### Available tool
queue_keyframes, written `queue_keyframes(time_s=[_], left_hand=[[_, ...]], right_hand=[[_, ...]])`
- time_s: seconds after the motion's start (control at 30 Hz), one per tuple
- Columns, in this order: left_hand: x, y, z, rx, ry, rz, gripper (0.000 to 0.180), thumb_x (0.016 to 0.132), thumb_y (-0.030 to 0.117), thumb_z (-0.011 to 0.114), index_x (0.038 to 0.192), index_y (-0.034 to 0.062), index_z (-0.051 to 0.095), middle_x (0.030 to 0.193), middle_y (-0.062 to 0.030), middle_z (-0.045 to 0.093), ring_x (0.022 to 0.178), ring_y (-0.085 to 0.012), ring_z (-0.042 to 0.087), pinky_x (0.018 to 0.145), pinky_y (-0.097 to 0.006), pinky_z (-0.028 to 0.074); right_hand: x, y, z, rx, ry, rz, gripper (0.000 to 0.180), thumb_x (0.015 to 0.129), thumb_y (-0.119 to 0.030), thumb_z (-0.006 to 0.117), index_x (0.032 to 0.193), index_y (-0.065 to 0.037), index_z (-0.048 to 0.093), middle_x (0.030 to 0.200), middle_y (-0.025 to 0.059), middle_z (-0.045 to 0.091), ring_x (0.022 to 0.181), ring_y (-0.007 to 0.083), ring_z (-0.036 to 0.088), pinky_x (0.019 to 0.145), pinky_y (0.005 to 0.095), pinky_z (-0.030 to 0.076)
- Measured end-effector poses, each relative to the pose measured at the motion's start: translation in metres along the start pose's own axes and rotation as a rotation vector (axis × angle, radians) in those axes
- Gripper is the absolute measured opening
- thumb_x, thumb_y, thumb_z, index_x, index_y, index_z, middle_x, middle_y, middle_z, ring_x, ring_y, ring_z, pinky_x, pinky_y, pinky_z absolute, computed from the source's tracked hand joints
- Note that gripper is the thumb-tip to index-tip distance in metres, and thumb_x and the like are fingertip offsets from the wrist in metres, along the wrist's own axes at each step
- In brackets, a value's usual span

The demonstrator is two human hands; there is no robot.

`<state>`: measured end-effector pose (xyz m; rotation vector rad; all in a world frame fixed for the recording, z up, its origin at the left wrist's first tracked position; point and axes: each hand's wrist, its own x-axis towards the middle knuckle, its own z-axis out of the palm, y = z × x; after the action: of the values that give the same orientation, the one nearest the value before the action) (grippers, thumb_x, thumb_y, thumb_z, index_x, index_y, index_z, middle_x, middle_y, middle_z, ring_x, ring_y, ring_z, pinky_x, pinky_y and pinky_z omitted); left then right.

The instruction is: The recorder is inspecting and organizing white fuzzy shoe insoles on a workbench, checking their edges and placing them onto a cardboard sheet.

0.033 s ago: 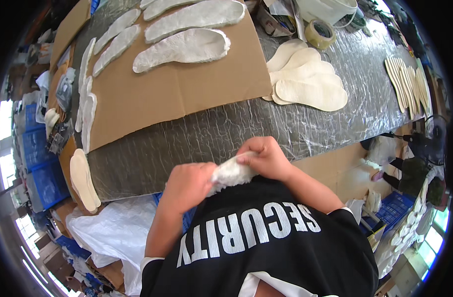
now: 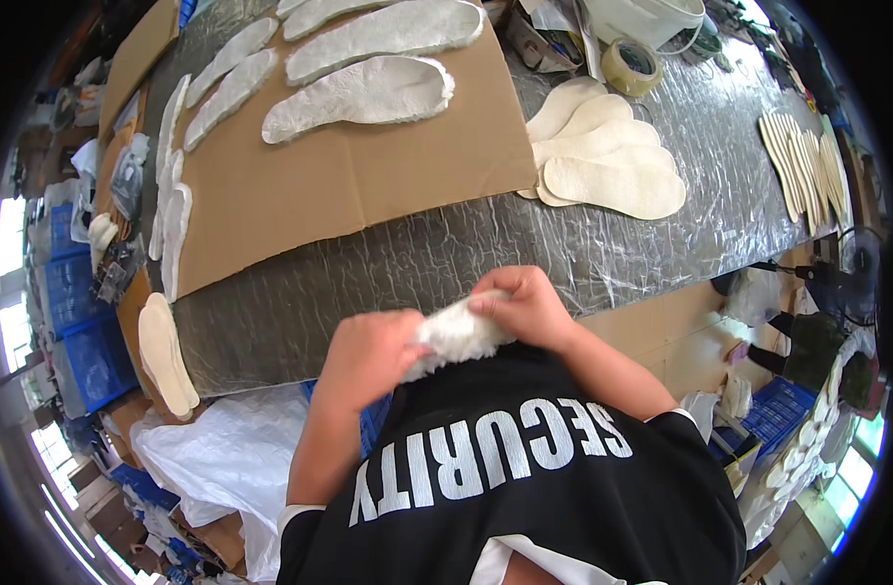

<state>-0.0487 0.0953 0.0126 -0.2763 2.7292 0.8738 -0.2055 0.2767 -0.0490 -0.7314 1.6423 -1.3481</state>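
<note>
A white fleecy insole (image 2: 463, 334) is held between both hands at the table's near edge, close to my body. My left hand (image 2: 376, 353) is closed on its left end, thumb toward the fleece. At the right end, my right hand (image 2: 524, 310) pinches the upper rim between thumb and fingers. The fleece side faces me, and part of the insole is hidden behind the fingers. Beyond, several white fleece insoles (image 2: 363, 99) lie in rows on a brown cardboard sheet (image 2: 446, 166).
Flat cream insoles (image 2: 617, 185) are fanned out right of the cardboard, below a tape roll (image 2: 631, 67) and a white bucket (image 2: 651, 21). More stand in a row (image 2: 802, 168) at far right. Two lie at the left corner (image 2: 163, 356), above white plastic sheeting (image 2: 234, 463).
My left hand has shifted slightly up, its fingers turning on the insole. The right hand keeps its pinch almost in place, and a bit more of the fleece shows between them.
</note>
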Motion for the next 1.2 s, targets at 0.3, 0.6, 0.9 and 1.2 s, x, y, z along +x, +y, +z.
queue_keyframes(time_s=[0.3, 0.6, 0.9, 1.2], left_hand=[[0.035, -0.060, 0.067, 0.207, 0.275, -0.015, 0.076, 0.084, 0.047, 0.067, 0.142, 0.0039, 0.044, 0.151, -0.0176, 0.040, 0.141, -0.0362, 0.034, 0.114, -0.055, 0.026], [0.062, -0.073, 0.109, 0.222, 0.159, -0.013, 0.108, 0.066, 0.065, 0.074, 0.150, 0.0086, 0.035, 0.160, -0.0133, 0.023, 0.150, -0.0307, 0.017, 0.116, -0.065, 0.010], [0.014, -0.113, 0.109, 0.144, 0.367, -0.233, 0.093, 0.084, 0.051, 0.067, 0.151, -0.0006, 0.027, 0.160, -0.0206, 0.020, 0.149, -0.0358, 0.018, 0.119, -0.058, 0.010], [-0.062, -0.041, 0.098, -1.760, 0.635, -0.616, 0.053, 0.099, 0.030, 0.060, 0.133, -0.0067, 0.044, 0.125, -0.0160, 0.059, 0.105, -0.0223, 0.061, 0.088, -0.036, 0.049]], right_hand=[[0.025, 0.043, 0.010, -1.086, 0.268, -0.230, 0.067, 0.081, -0.041, 0.069, 0.140, -0.013, 0.051, 0.153, 0.0145, 0.038, 0.144, 0.0332, 0.031, 0.115, 0.0525, 0.022], [0.047, 0.068, 0.025, -1.190, -0.028, -0.179, 0.089, 0.075, -0.060, 0.065, 0.150, -0.019, 0.040, 0.161, 0.0124, 0.024, 0.151, 0.0314, 0.016, 0.118, 0.0604, 0.010], [0.046, 0.070, 0.020, -1.054, 0.094, -0.235, 0.068, 0.066, -0.039, 0.081, 0.123, -0.009, 0.059, 0.147, 0.0163, 0.041, 0.139, 0.0358, 0.033, 0.112, 0.0524, 0.027], [0.034, 0.003, 0.083, -1.103, -0.062, -0.339, 0.022, 0.068, -0.017, 0.071, 0.085, -0.012, 0.056, 0.076, 0.0082, 0.063, 0.073, 0.0306, 0.064, 0.071, 0.0415, 0.049]])
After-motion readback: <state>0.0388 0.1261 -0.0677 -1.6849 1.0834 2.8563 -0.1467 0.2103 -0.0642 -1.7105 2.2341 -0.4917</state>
